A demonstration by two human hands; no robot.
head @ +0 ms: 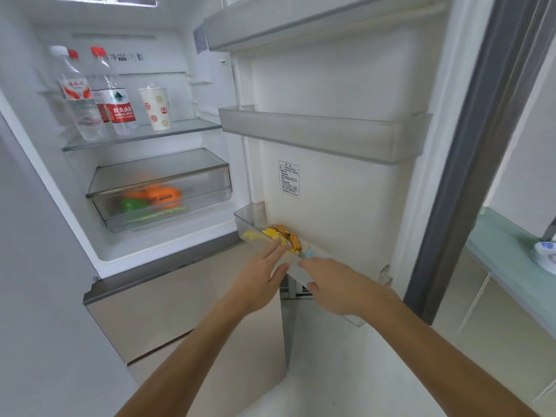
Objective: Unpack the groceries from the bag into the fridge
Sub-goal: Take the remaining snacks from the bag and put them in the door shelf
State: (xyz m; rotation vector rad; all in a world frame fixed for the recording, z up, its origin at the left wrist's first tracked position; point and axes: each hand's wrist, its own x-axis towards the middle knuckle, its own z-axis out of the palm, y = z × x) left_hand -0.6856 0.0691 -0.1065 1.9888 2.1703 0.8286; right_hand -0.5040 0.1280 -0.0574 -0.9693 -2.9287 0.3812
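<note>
The fridge stands open with its door swung to the right. In the lowest door bin lies a yellow and orange snack packet. My left hand reaches to the bin's front edge with straight fingers, their tips touching the packet. My right hand reaches over the same bin just to the right, its fingertips inside the bin near a small blue thing; whether they hold anything is hidden. No bag is in view.
Three water bottles and a paper cup stand on the glass shelf. The drawer below holds orange and green produce. The middle door bin holds nothing visible. A counter with a patterned bundle runs along the right.
</note>
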